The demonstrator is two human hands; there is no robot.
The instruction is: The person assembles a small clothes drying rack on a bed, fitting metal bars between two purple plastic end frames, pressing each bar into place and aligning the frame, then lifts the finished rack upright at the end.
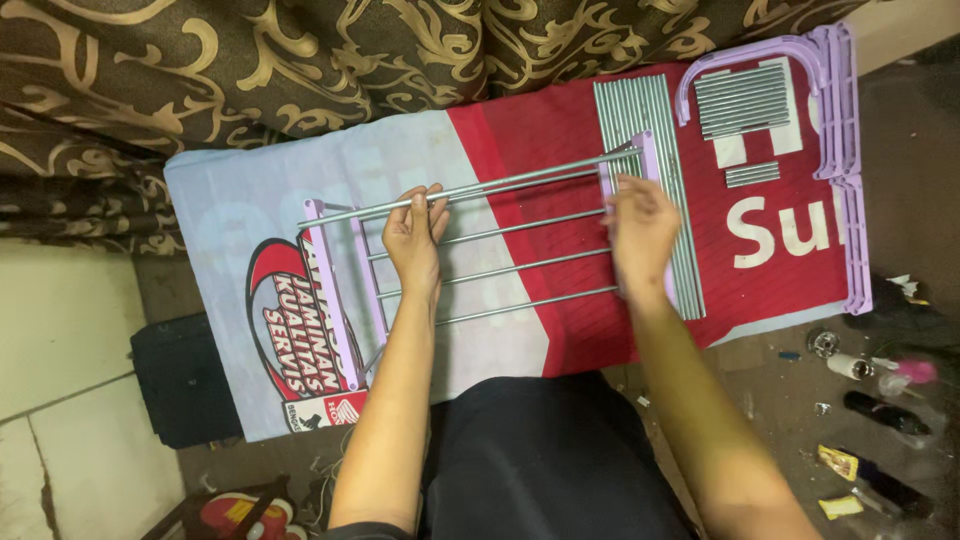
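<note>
Spread over the floor, a red and grey banner (500, 340) carries a half-built rack (480, 240) whose metal rods run left to right between lilac side bars. Left hand (415, 238) pinches the top rod (470, 188); right hand (640, 232) clasps the right side bar (648, 160)

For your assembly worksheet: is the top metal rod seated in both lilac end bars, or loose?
Loose at least on the right: the top rod slants, its tip overshooting the right end bar. Left hand holds it.
</note>
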